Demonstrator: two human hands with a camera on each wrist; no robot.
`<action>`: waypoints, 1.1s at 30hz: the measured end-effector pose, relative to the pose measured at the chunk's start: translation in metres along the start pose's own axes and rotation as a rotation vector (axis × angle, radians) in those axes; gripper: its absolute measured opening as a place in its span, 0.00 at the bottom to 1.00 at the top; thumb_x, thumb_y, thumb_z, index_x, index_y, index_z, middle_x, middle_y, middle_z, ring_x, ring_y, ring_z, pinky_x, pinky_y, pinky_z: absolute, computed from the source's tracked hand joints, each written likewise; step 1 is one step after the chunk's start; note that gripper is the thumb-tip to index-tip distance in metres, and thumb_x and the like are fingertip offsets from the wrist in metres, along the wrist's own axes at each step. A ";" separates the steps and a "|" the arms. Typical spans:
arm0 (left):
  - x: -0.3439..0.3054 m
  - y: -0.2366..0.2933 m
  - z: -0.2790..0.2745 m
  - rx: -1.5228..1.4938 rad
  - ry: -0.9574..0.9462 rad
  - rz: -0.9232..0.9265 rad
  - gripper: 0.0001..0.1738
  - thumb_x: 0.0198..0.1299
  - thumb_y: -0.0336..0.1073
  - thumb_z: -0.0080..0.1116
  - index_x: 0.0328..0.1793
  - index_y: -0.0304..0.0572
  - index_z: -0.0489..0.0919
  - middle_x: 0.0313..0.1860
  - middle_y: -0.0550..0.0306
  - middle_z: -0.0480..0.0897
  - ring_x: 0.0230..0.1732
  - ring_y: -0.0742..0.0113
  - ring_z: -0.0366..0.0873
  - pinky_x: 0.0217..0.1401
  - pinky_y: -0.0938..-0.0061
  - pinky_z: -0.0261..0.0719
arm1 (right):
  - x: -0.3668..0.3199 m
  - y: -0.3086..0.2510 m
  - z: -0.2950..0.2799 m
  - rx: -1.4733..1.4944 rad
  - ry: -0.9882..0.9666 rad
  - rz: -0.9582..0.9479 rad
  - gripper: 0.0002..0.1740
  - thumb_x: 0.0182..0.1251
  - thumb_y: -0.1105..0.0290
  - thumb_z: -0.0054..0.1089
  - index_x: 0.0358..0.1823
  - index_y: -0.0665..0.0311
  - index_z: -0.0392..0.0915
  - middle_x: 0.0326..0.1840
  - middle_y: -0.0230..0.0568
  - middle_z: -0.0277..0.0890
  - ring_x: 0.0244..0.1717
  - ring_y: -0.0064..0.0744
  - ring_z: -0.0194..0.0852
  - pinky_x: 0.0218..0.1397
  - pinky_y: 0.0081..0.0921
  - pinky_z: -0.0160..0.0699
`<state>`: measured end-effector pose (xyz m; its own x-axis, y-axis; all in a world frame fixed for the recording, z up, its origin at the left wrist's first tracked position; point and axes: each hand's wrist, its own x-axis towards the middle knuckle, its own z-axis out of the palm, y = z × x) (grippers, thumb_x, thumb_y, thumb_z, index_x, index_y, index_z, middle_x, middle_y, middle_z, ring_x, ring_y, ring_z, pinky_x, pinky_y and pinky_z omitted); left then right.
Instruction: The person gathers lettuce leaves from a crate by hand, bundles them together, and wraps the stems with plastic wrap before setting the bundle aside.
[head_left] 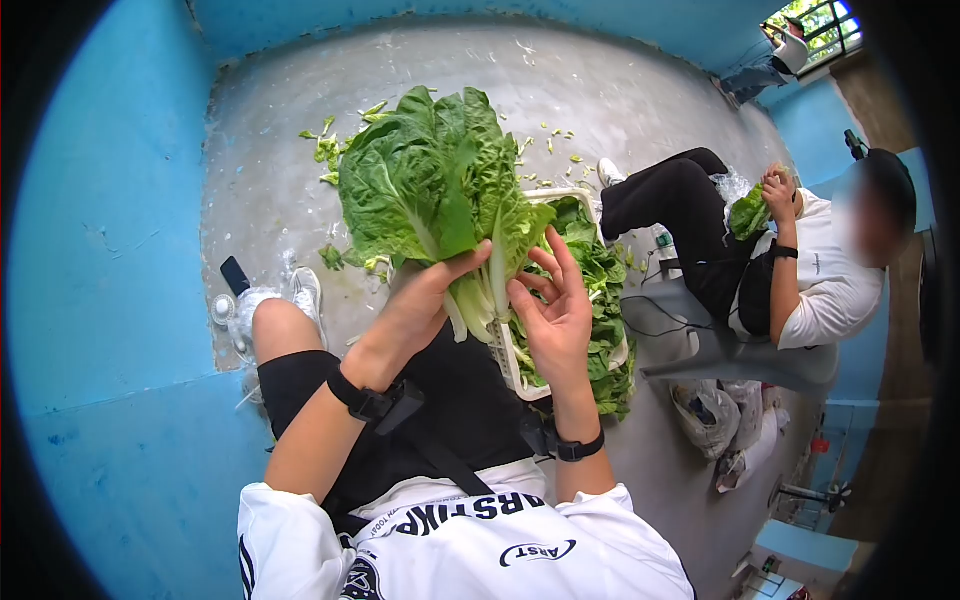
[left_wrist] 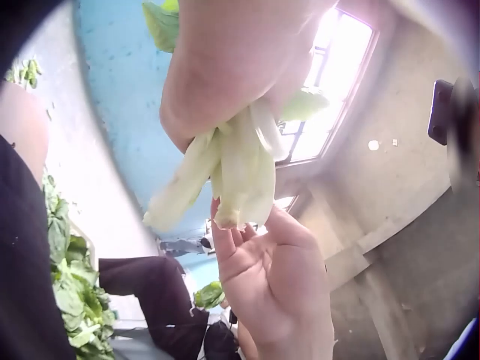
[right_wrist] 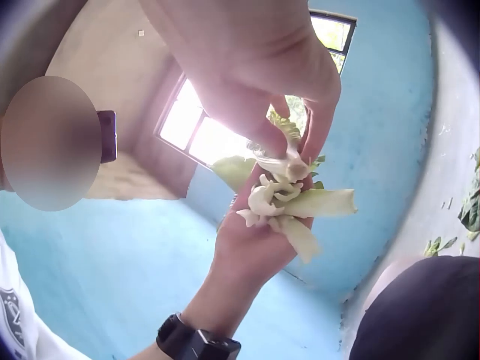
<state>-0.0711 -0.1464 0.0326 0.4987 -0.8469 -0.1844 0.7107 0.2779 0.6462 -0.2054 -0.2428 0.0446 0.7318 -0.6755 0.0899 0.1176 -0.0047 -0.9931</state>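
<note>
A large bunch of leafy greens (head_left: 430, 180) is held upright in front of the body, broad green leaves at the top and pale stalks below. My left hand (head_left: 420, 300) grips it around the stalks, thumb across the front. At the bunch's right side, my right hand (head_left: 560, 325) pinches a leaf stalk between thumb and fingers. The right wrist view shows the cut stalk ends (right_wrist: 296, 169) poking out near those fingertips. From the left wrist view, the pale stalks (left_wrist: 240, 169) hang below the left palm, the right hand (left_wrist: 277, 277) just beneath.
A white plastic crate (head_left: 560, 193) full of leafy greens (head_left: 605, 290) stands on the floor by the right knee. Leaf scraps (head_left: 328, 150) litter the concrete. Another person (head_left: 830, 240) sits at right on a grey chair (head_left: 790, 365), holding greens. Plastic bags (head_left: 710, 415) lie behind.
</note>
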 end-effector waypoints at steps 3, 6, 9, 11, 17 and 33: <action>-0.002 -0.007 0.002 -0.004 0.037 0.067 0.21 0.61 0.29 0.65 0.60 0.35 0.77 0.52 0.57 0.82 0.49 0.71 0.81 0.52 0.72 0.81 | 0.004 0.005 0.001 -0.040 0.031 -0.026 0.39 0.67 0.79 0.61 0.77 0.65 0.54 0.62 0.50 0.70 0.57 0.30 0.75 0.57 0.27 0.82; -0.002 -0.006 0.005 0.125 -0.008 0.147 0.22 0.59 0.28 0.67 0.59 0.35 0.77 0.52 0.57 0.82 0.49 0.71 0.80 0.53 0.74 0.80 | 0.002 0.002 0.003 -0.065 0.026 0.002 0.41 0.66 0.80 0.63 0.77 0.66 0.53 0.58 0.50 0.74 0.54 0.30 0.78 0.56 0.27 0.82; 0.000 -0.010 -0.006 0.298 -0.014 0.199 0.20 0.58 0.29 0.66 0.57 0.33 0.79 0.51 0.57 0.83 0.49 0.71 0.80 0.52 0.75 0.79 | -0.001 -0.001 0.005 -0.062 -0.001 0.042 0.41 0.65 0.79 0.64 0.77 0.67 0.52 0.56 0.52 0.76 0.51 0.32 0.81 0.53 0.25 0.84; 0.000 -0.010 -0.007 0.273 0.023 0.177 0.18 0.59 0.29 0.66 0.55 0.33 0.80 0.50 0.57 0.83 0.49 0.72 0.80 0.51 0.75 0.79 | -0.001 -0.001 0.006 -0.079 0.003 0.061 0.41 0.65 0.79 0.64 0.76 0.68 0.52 0.54 0.52 0.77 0.49 0.33 0.82 0.53 0.25 0.84; 0.001 -0.008 -0.010 0.202 0.108 0.103 0.17 0.61 0.31 0.62 0.55 0.34 0.79 0.48 0.56 0.83 0.45 0.70 0.81 0.48 0.74 0.80 | 0.000 0.009 0.008 -0.029 0.151 -0.029 0.36 0.64 0.81 0.64 0.71 0.71 0.56 0.57 0.49 0.74 0.54 0.31 0.78 0.53 0.25 0.84; 0.004 -0.007 -0.023 -0.060 0.334 0.148 0.09 0.58 0.30 0.64 0.43 0.36 0.78 0.31 0.56 0.80 0.30 0.69 0.79 0.33 0.72 0.80 | 0.006 0.014 -0.014 0.322 0.237 -0.023 0.22 0.66 0.84 0.60 0.60 0.66 0.69 0.52 0.43 0.78 0.52 0.32 0.80 0.57 0.29 0.82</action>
<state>-0.0623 -0.1412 0.0103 0.7256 -0.6037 -0.3302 0.6418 0.4207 0.6412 -0.2090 -0.2571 0.0302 0.5562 -0.8293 0.0546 0.3639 0.1839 -0.9131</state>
